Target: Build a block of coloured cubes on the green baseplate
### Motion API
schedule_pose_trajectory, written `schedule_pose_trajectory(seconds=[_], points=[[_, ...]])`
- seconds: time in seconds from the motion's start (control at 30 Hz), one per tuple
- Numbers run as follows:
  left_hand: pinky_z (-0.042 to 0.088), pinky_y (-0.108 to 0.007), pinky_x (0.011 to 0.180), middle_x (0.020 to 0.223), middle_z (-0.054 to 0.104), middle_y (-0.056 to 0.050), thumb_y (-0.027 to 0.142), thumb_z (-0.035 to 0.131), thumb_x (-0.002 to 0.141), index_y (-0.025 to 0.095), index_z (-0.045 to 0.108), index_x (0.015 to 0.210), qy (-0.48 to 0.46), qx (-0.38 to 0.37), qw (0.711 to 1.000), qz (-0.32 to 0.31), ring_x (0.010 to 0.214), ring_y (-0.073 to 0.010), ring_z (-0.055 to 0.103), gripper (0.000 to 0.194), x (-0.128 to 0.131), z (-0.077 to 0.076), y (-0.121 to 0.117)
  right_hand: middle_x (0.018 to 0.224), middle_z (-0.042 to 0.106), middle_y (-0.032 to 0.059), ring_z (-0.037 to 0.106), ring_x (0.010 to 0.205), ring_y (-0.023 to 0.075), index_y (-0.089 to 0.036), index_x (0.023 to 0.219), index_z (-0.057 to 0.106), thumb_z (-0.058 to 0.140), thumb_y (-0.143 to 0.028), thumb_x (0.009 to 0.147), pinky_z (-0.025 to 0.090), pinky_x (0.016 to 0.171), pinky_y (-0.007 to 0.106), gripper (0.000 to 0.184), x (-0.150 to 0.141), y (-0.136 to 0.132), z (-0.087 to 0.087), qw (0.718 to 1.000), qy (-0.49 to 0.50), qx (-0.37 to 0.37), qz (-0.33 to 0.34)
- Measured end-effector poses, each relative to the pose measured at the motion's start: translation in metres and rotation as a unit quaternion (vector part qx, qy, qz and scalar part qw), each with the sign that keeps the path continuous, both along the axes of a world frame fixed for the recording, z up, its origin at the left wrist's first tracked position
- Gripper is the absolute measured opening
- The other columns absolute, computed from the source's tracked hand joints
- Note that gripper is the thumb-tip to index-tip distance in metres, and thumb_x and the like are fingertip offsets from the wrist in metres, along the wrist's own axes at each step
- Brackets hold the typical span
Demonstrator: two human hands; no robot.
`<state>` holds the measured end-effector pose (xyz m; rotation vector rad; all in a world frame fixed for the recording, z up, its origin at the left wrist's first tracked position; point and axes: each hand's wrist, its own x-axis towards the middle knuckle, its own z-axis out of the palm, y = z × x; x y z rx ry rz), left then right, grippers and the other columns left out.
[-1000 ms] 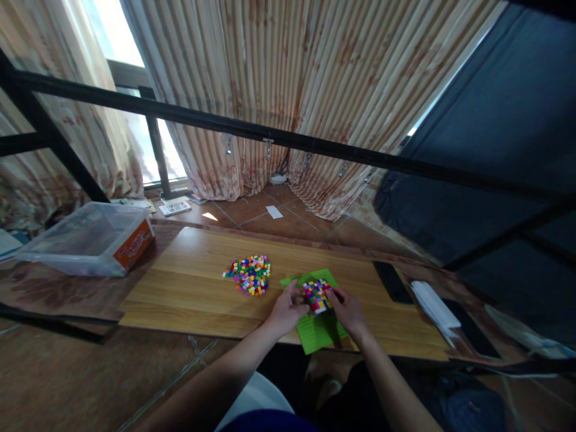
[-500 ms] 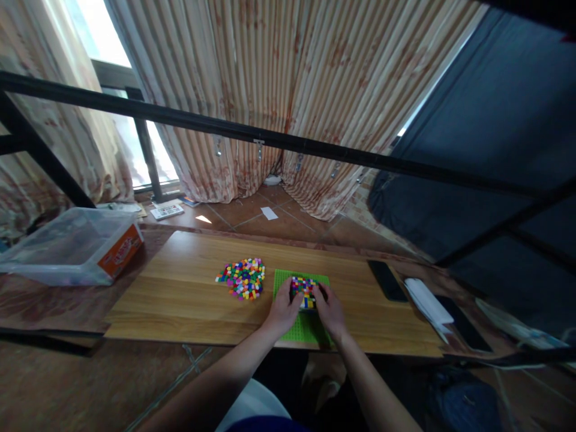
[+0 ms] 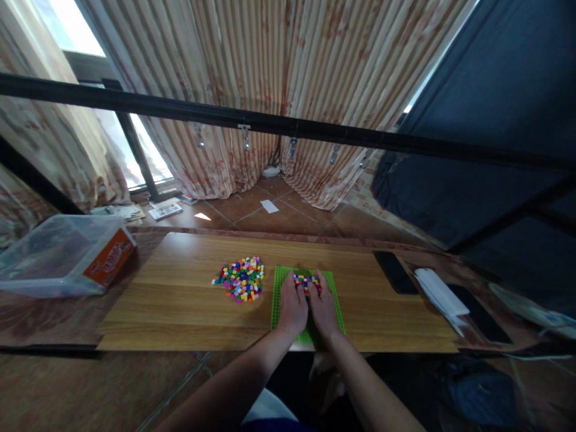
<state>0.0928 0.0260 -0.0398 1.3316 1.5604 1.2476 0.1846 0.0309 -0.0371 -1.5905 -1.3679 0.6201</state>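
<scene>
A green studded baseplate (image 3: pixel 336 300) lies on the wooden board in front of me. On it is a block of small multicoloured toy bricks (image 3: pixel 308 280), partly covered by my hands. My left hand (image 3: pixel 293 305) grips the block's left side, its thumb laid over the near part. Around the right side is my right hand (image 3: pixel 322 303), its fingers also on the bricks. The near part of the block is hidden beneath both hands. Left of the baseplate spreads a pile of loose coloured bricks (image 3: pixel 242 279).
At far left stands a clear plastic box (image 3: pixel 54 273) with an orange label. A black phone (image 3: pixel 396 273) rests on the board's right end, with a white object (image 3: pixel 438 291) and another dark flat object (image 3: pixel 481 315) beyond. A black bar (image 3: pixel 310 127) crosses in front.
Both hands have slid forward over the block, covering more of its near part. Less of the coloured top shows between them. The view has shifted slightly.
</scene>
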Motion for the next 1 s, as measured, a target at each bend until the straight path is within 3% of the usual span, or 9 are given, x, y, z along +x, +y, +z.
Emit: schedule_pose_trajectory(seconds=[0.4,0.6,0.77,0.9,1.0], points=[[0.032,-0.044,0.117,0.141,0.053,-0.019,0.026,0.043,0.09,0.011,0.049,0.136,-0.008,0.014,1.0,-0.002,0.134,-0.0265,0.047,0.049,0.0,0.006,0.0,0.137,0.056,0.02,0.055,0.125,0.0301,-0.013,0.139,0.048,0.041,-0.056,0.087,0.041,0.105,0.049,0.067,0.005,0.006,-0.005,1.0,-0.019,0.0,0.013],[0.034,-0.044,0.116,0.143,0.051,-0.017,0.031,0.045,0.092,0.013,0.046,0.139,0.001,0.048,0.999,-0.022,0.135,-0.0265,0.046,0.051,-0.014,0.015,-0.016,0.135,0.057,0.0209,0.055,0.124,0.031,-0.011,0.137,0.05,0.04,-0.058,0.087,0.04,0.105,0.049,0.069,0.008,0.008,-0.004,0.999,-0.039,-0.001,0.022],[0.039,-0.046,0.112,0.134,0.057,-0.014,0.016,0.053,0.084,0.016,0.053,0.131,0.116,0.13,0.985,-0.011,0.128,-0.0254,0.05,0.047,-0.077,0.018,-0.029,0.132,0.059,0.0189,0.058,0.117,0.0299,-0.014,0.138,0.049,0.04,-0.058,0.087,0.043,0.101,0.047,0.068,0.01,0.009,-0.005,0.999,-0.042,-0.019,0.019],[0.046,-0.046,0.105,0.122,0.063,-0.012,0.011,0.051,0.083,0.019,0.062,0.12,0.215,0.118,0.968,0.043,0.118,-0.0252,0.056,0.039,-0.142,0.018,-0.021,0.127,0.062,0.0179,0.061,0.111,0.0296,-0.015,0.137,0.05,0.039,-0.058,0.088,0.046,0.098,0.046,0.066,0.014,0.012,-0.004,0.997,-0.056,-0.034,0.034],[0.046,-0.047,0.104,0.123,0.063,-0.012,0.009,0.054,0.081,0.018,0.064,0.119,0.306,0.114,0.945,0.022,0.118,-0.0264,0.056,0.041,-0.169,0.019,-0.01,0.127,0.062,0.0169,0.061,0.111,0.0292,-0.016,0.136,0.051,0.039,-0.057,0.089,0.045,0.099,0.046,0.064,0.017,0.016,0.001,0.995,-0.079,-0.039,0.056]])
